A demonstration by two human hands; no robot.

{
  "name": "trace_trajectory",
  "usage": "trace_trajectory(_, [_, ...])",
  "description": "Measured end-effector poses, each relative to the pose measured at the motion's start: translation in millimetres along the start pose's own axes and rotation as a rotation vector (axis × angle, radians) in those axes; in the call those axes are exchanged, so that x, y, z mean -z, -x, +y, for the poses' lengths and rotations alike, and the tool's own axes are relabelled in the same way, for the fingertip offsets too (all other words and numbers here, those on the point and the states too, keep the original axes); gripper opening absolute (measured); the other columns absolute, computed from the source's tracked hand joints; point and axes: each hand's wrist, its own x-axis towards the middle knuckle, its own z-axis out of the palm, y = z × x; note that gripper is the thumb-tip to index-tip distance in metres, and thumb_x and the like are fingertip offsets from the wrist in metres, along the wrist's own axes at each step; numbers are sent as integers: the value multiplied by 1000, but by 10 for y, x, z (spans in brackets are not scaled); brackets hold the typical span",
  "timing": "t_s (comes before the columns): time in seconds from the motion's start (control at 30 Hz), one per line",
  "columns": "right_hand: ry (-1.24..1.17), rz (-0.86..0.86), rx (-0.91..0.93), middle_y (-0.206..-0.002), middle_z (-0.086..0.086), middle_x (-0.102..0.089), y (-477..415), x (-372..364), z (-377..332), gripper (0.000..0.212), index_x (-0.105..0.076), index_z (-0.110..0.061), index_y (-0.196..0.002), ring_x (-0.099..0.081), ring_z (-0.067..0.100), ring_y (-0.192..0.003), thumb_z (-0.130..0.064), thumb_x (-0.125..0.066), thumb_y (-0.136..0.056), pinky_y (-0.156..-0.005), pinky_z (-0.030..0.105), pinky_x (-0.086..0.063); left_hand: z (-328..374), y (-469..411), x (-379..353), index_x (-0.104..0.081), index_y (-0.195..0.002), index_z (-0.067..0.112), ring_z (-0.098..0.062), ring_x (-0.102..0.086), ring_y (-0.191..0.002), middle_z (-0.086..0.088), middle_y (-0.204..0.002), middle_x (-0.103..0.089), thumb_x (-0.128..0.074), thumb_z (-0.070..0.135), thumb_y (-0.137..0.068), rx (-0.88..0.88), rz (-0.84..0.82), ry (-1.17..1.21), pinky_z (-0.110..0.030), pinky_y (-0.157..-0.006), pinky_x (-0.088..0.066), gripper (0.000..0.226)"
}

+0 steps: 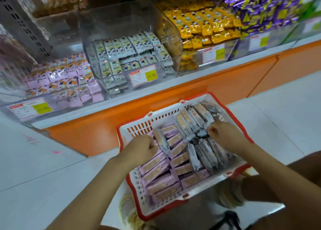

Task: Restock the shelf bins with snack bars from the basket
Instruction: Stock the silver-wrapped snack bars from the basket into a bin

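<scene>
Left hand (140, 147) and right hand (221, 133) curl their fingers round grey snack bars (196, 125) in the nearly full basket (139, 123). Shelf bins (125, 56) beyond the fingers are part-filled, so most restocking apparently remains.

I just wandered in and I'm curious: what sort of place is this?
Probably a shop's snack aisle: clear shelf bins of wrapped snacks, price tags on their fronts, and a red-rimmed shopping basket of snack bars.
</scene>
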Motion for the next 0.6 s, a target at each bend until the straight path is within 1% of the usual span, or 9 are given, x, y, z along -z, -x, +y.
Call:
trace_trajectory(0.07, [11, -62, -80, -96, 15, -67, 47, -235, 102, 21, -62, -8, -104, -63, 31, -89, -14, -43, -100, -74, 37, -50, -120, -51, -178, -37, -62, 10, -21, -39, -58, -12, -63, -36, -47, 22, -97, 66, -125, -84, -24, -67, -31, 38])
trace_trajectory(0.1, [20, -90, -95, -107, 15, -67, 58, -356, 114, 25, -59, -8, -118, -64, 29, -95, -11, -44, -99, -80, 37, -50, -170, -66, -249, -35, -61, 11, -19, -36, -57, -9, -62, -34, -47, 21, -97, 94, -177, -110, -25, -67, -32, 39])
trace_trajectory(0.17, [15, -132, -121, -127, 15, -58, 86, -618, 100, 43, -42, -8, -140, -59, 26, -109, -10, -45, -97, -90, 33, -47, -268, -81, -357, -29, -57, 13, -16, -29, -52, -5, -57, -27, -47, 19, -96, 145, -249, -139, -27, -62, -31, 44])
trace_trajectory(0.2, [37, -131, -127, -138, 16, -48, 88, -746, 89, 49, -33, -6, -145, -52, 26, -120, -12, -45, -97, -98, 32, -42, -304, -90, -391, -28, -55, 13, -15, -28, -50, -4, -56, -26, -47, 18, -96, 173, -269, -158, -27, -59, -30, 45])
trace_trajectory(0.27, [221, -107, -98, -151, 16, -28, 95, -896, 31, 58, -18, -2, -148, -30, 30, -138, -20, -44, -99, -112, 34, -25, -355, -107, -435, -28, -56, 14, -13, -29, -50, -1, -57, -28, -48, 18, -95, 226, -297, -212, -26, -51, -28, 44])
trace_trajectory(0.33, [432, -68, -38, -152, 15, -25, 78, -922, -33, 59, -15, 1, -148, -25, 31, -139, -24, -40, -101, -116, 37, -19, -393, -131, -462, -27, -56, 15, -11, -29, -51, 0, -58, -28, -48, 16, -94, 269, -318, -228, -24, -47, -24, 43])
trace_trajectory(0.4, [490, -42, -34, -147, 15, -32, -5, -901, -53, 51, -22, 0, -145, -31, 31, -134, -24, -35, -103, -114, 38, -21, -421, -156, -482, -26, -56, 15, -11, -28, -51, 0, -59, -28, -48, 13, -92, 282, -332, -217, -24, -47, -23, 42])
trace_trajectory(0.47, [460, -66, -58, -140, 15, -40, -125, -887, -43, 44, -31, -1, -140, -37, 29, -128, -25, -35, -103, -110, 36, -26, -430, -163, -494, -29, -57, 15, -11, -30, -52, 0, -60, -30, -48, 14, -92, 276, -337, -226, -24, -48, -23, 40])
trace_trajectory(0.6, [430, -201, -73, -136, 15, -43, -342, -875, -90, 37, -44, -5, -131, -36, 30, -127, -19, -49, -97, -102, 35, -38, -428, -133, -478, -31, -58, 15, -10, -30, -52, 0, -60, -30, -47, 17, -95, 233, -333, -246, -23, -48, -24, 40])
